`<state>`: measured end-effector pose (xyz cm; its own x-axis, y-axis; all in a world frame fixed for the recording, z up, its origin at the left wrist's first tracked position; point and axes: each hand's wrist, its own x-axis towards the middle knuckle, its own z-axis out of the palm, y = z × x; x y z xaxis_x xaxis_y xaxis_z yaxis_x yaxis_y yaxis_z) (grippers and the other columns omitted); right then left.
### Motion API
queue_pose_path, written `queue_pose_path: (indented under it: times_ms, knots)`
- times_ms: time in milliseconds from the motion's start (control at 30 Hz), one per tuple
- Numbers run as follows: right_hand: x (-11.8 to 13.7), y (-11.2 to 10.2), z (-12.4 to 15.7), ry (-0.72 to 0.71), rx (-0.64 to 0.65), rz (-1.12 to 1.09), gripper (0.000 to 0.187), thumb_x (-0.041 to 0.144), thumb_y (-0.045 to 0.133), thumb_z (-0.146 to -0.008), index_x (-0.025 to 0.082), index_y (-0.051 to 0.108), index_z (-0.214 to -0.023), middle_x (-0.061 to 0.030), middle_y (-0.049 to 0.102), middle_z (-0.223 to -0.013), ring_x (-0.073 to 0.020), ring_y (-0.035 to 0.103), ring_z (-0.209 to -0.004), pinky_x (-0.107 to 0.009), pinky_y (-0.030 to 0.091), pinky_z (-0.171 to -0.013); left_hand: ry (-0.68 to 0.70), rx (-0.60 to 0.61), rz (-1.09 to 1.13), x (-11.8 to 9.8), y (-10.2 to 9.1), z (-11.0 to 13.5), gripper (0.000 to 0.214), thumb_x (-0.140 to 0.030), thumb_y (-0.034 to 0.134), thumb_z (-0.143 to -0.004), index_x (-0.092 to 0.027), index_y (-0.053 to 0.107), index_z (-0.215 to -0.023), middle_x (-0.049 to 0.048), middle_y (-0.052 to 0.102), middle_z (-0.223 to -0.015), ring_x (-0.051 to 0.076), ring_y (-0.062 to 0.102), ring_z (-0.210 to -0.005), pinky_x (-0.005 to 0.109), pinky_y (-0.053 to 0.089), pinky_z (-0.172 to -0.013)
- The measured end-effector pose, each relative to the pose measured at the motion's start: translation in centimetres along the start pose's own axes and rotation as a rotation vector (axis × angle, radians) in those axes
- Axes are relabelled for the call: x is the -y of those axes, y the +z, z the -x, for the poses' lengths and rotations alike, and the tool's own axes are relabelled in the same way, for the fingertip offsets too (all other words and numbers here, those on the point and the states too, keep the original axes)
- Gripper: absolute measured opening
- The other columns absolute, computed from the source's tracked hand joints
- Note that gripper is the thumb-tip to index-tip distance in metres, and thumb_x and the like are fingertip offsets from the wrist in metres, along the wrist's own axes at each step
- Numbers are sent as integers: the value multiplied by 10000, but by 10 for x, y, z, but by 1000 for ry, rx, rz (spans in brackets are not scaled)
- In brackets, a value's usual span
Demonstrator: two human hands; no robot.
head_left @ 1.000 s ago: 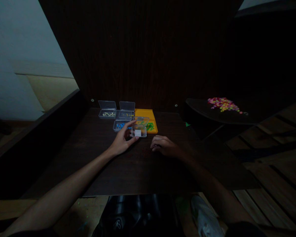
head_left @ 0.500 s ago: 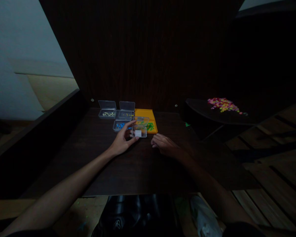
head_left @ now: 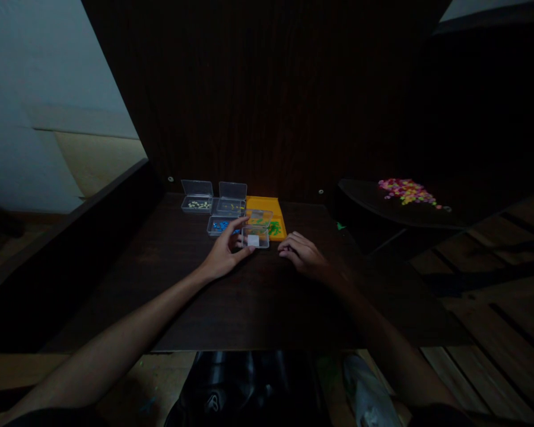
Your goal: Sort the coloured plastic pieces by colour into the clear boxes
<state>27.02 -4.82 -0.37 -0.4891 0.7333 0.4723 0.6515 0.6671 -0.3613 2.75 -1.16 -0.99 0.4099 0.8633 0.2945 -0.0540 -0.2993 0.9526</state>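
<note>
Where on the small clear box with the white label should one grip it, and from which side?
Probably grip the clear labelled box across its short end walls, coming from the near side and above. It sits flat and low; the yellow tray and another clear box crowd its far side.

A: What did the dark wooden table (head_left: 249, 302) carry?

B: At the far end, an orange tray (head_left: 263, 203) with green bits. Left of it were the far-left box (head_left: 197, 200) and second box (head_left: 230, 201), both open, with the blue-filled box (head_left: 220, 225) nearer. The labelled box (head_left: 256, 238) sat by the tray's near edge.
</note>
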Motion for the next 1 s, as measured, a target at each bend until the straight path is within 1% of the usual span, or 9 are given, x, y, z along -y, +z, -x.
queue_pose_path:
  times_ms: [100, 167, 333, 567, 700, 800, 867, 900, 1000]
  knots:
    - [10, 0, -3, 24, -105, -35, 86, 204, 542, -919, 184, 620, -888, -54, 631, -822, -183, 550, -794, -314, 448, -716, -25, 30, 42, 0, 4, 1, 683, -222, 727, -735, -220, 418, -1345, 80, 592, -1114, 145, 590, -829, 296, 516, -748]
    - [16, 3, -5, 29, -150, -54, 105, 223, 544, -922, 186, 642, -915, -57, 643, -838, -185, 564, -810, -322, 456, -729, -35, 61, 76, 0, 8, 3, 688, -223, 729, -737, -211, 414, -1348, 65, 604, -1030, 147, 592, -823, 293, 515, -752]
    - [20, 11, -7, 12, -191, -33, 141, 249, 556, -920, 194, 686, -934, -62, 668, -873, -193, 581, -840, -348, 453, -774, -36, 119, 128, 3, 17, 6, 670, -221, 743, -737, -230, 434, -1331, 97, 543, -1205, 116, 583, -826, 270, 511, -759]
    - [16, 17, -7, 23, -154, 23, 218, 239, 544, -920, 209, 713, -1054, -73, 663, -891, -206, 576, -853, -372, 444, -784, -92, 165, 209, 2, 20, 9, 695, -219, 772, -713, -246, 454, -1330, 89, 554, -1210, 107, 588, -818, 289, 531, -792]
    - [19, 11, -8, 33, -179, -6, 242, 229, 510, -932, 202, 703, -1074, -78, 665, -916, -204, 582, -871, -377, 463, -810, -113, 169, 249, 0, 18, 8, 725, -207, 778, -701, -254, 452, -1347, 96, 536, -1251, 116, 600, -858, 296, 538, -821]
    - [18, 0, -8, 80, -218, -48, 243, 245, 493, -937, 205, 697, -1061, -75, 655, -910, -199, 589, -872, -371, 480, -812, -118, 160, 249, -1, 14, 6, 740, -195, 771, -701, -264, 444, -1362, 99, 533, -1279, 117, 600, -864, 303, 541, -829]
    - [13, -10, -6, 98, -185, -76, 225, 262, 513, -927, 190, 701, -1026, -76, 646, -894, -192, 592, -849, -347, 491, -775, -112, 147, 245, -1, 12, 4, 743, -192, 766, -697, -269, 446, -1363, 101, 525, -1306, 119, 602, -859, 317, 543, -832]
    - [9, -16, -4, 103, -122, -90, 215, 269, 529, -918, 182, 704, -1009, -75, 642, -890, -186, 593, -827, -333, 494, -755, -111, 139, 240, -2, 10, 3, 742, -190, 764, -695, -269, 449, -1362, 102, 520, -1318, 119, 602, -853, 322, 544, -830]
    - [-5, -28, 1, 138, 158, -105, 201, 295, 599, -879, 182, 708, -1004, -71, 639, -916, -177, 600, -820, -309, 496, -737, -118, 116, 210, -3, 6, 1, 745, -180, 760, -688, -265, 453, -1362, 109, 499, -1349, 108, 594, -819, 307, 546, -797]
